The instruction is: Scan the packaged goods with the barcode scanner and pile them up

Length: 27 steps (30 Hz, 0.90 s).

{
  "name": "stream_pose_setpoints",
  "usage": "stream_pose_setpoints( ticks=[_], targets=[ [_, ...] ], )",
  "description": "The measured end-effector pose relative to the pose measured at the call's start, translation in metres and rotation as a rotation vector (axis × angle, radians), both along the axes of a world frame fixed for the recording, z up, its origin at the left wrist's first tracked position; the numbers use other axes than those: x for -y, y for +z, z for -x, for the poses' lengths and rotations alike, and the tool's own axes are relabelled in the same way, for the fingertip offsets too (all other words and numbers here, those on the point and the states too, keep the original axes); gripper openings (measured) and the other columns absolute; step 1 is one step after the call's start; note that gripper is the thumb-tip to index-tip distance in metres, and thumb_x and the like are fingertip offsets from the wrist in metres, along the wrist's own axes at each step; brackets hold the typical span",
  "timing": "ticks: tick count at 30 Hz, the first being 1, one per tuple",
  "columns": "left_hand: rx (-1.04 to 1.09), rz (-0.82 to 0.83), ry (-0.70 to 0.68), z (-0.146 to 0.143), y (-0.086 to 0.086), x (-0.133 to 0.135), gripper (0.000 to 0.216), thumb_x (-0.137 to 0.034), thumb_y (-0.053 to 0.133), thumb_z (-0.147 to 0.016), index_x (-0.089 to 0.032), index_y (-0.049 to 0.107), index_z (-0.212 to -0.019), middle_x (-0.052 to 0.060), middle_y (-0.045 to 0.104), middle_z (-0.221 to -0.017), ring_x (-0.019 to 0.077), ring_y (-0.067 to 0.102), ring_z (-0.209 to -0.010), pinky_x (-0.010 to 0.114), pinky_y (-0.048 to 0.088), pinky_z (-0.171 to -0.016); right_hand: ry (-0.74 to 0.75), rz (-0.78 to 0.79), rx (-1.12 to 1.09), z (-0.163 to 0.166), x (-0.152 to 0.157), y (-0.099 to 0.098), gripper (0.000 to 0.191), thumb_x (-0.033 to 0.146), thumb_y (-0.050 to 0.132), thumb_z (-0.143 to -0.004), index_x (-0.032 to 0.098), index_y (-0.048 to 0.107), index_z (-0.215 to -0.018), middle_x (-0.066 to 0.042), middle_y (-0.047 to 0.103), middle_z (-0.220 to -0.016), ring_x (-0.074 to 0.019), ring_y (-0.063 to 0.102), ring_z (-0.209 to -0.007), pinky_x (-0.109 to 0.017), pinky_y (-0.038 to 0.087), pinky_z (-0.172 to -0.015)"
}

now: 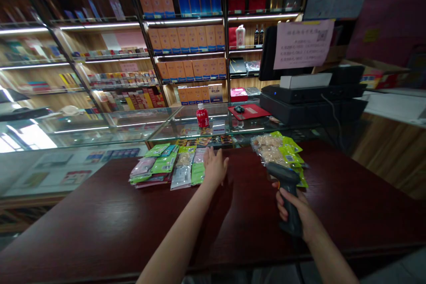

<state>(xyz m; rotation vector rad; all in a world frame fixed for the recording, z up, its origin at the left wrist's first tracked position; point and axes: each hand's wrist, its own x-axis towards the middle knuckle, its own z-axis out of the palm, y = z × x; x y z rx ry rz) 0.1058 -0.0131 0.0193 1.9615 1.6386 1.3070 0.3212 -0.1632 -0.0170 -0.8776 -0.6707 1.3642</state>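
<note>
My right hand [296, 208] is wrapped round the handle of a dark barcode scanner [284, 177], whose head points away over the table. Just beyond the scanner lies a pile of clear and green snack packets [274, 148] with pale brown contents. With fingers spread, my left hand [215, 166] is at the right edge of a green and pink packet [198, 171]; whether it touches the packet I cannot tell. Left of that lie a clear-fronted packet [182, 168] and a stack of green and pinkish packets [155, 166].
The packets lie on a dark red wooden table [109, 217]. Behind it stands a glass counter [166, 126] with a red bottle [202, 116], a mouse [238, 109] on a red mat, and a cash register [313, 97] at right. Shelves of boxes [186, 39] line the back.
</note>
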Motion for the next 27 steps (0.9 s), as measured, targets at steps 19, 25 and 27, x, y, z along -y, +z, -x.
stream_pose_setpoints(
  ticks=[19, 25, 27],
  targets=[
    [-0.199, -0.008, -0.453, -0.139, -0.009, -0.039, 0.044, -0.028, 0.083, -0.058, -0.02, 0.061, -0.095, 0.013, 0.061, -0.101, 0.0311, 0.057, -0.108, 0.038, 0.039, -0.099, -0.357, 0.05, 0.28, -0.035, 0.037, 0.02, 0.051, 0.049, 0.083, -0.06, 0.019, 0.062, -0.095, 0.007, 0.052, -0.047, -0.0084, 0.044, -0.033, -0.019, 0.036, -0.032],
    [0.076, 0.114, -0.325, -0.138, -0.008, -0.038, 0.058, -0.02, 0.088, -0.047, -0.018, 0.062, -0.099, 0.008, 0.054, -0.102, 0.0213, 0.06, -0.085, 0.033, 0.046, -0.083, -0.343, 0.042, 0.279, -0.033, 0.036, 0.021, 0.05, 0.048, 0.083, -0.062, 0.018, 0.062, -0.096, 0.007, 0.052, -0.049, -0.0074, 0.045, -0.035, -0.018, 0.036, -0.033],
    [0.177, 0.137, -0.3, -0.135, -0.01, -0.039, 0.051, -0.015, 0.087, -0.045, -0.017, 0.061, -0.089, 0.004, 0.055, -0.091, 0.0188, 0.058, -0.082, 0.03, 0.046, -0.08, -0.329, 0.043, 0.281, -0.031, 0.035, 0.022, 0.051, 0.048, 0.082, -0.062, 0.017, 0.061, -0.097, 0.007, 0.053, -0.049, -0.0075, 0.045, -0.035, -0.018, 0.036, -0.034]
  ],
)
